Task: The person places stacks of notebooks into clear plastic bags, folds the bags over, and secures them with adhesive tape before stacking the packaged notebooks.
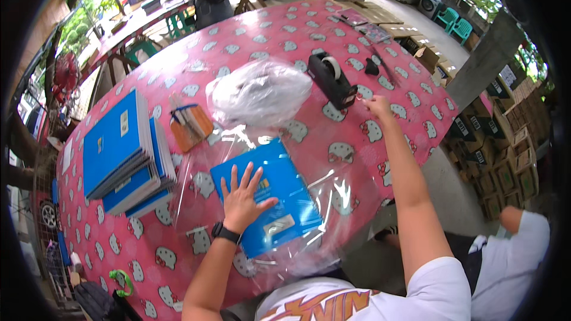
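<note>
Nearest the camera: one white shirt with orange print at the lower edge, both bare forearms rising from it.

Far left, near the table's left edge: one stack of blue notebooks, several deep, exact count not readable, fanned and slightly askew. Pink patterned tablecloth shows bare between the stack and the near rim. One green hook-shaped object sits off the near-left rim.

Just right of the stack: one orange pouch with pens lying on it, apart from the stack.

Centre: left hand lies flat, fingers spread, palm down on one blue notebook; pressing, not gripping. Black watch on that wrist. Notebook lies tilted on one clear plastic sheet, which runs past it on all sides and reaches the near-right table rim. Beyond the notebook: one crumpled bundle of clear plastic, close to the sheet's far edge.

Right of centre: one black tape dispenser, well apart from the notebook, open cloth between them. Right hand is just beside the dispenser's near end, fingers drawn together; cannot tell whether tape is pinched.

Far right: table rim curves away; cardboard boxes stacked on the floor below it. One second person in white sits low by the right edge
</note>
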Action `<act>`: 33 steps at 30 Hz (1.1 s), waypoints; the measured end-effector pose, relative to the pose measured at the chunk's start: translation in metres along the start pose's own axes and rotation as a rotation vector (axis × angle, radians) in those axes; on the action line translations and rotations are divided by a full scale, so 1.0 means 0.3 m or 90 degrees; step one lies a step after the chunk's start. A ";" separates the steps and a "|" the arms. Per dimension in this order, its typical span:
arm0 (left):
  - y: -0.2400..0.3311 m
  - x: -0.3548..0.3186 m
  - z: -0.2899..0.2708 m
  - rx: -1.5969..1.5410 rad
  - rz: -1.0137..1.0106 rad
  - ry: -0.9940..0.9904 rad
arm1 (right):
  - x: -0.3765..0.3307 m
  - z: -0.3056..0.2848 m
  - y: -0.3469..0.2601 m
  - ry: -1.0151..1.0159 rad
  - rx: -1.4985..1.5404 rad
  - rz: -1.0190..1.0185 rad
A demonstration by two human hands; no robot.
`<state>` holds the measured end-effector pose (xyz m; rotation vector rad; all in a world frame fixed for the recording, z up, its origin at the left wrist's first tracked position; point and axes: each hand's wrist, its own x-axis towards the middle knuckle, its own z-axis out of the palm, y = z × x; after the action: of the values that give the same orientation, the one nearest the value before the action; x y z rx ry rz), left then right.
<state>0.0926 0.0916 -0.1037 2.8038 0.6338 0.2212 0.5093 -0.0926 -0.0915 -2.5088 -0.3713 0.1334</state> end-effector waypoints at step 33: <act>-0.048 -0.433 -0.223 -1.123 -0.246 0.211 | -0.864 -0.123 -0.250 -0.588 0.684 -0.113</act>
<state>-0.0427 0.0615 -0.0558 0.9459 0.5455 0.7071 0.2504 -0.1299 -0.0151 -1.2220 -0.6476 1.1026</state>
